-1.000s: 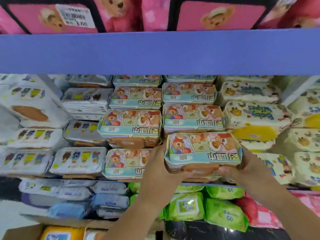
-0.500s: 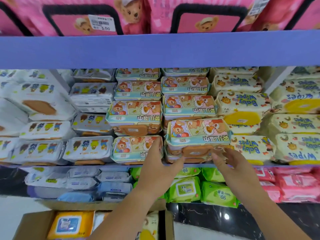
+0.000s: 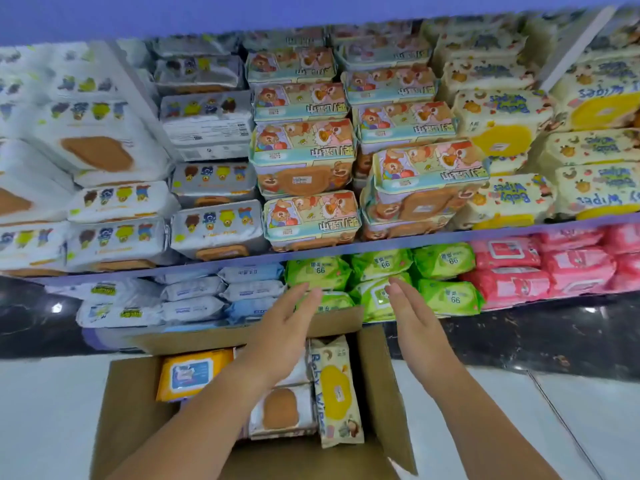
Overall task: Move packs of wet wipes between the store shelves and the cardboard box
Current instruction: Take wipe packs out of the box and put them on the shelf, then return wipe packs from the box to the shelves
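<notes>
Left hand (image 3: 285, 329) flat over cardboard box (image 3: 130, 403); right hand (image 3: 414, 322) flat beside right flap.

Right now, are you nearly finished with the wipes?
Not yet. The shelf looks full, a bear-print pack topping its front stack. The left hand and right hand are empty near the cardboard box. Probably left: its orange pack, yellow Baby Wipes pack and brown-lid pack.

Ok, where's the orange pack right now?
In the head view, the orange pack lies in the box's far-left corner, left of the left hand.
</notes>
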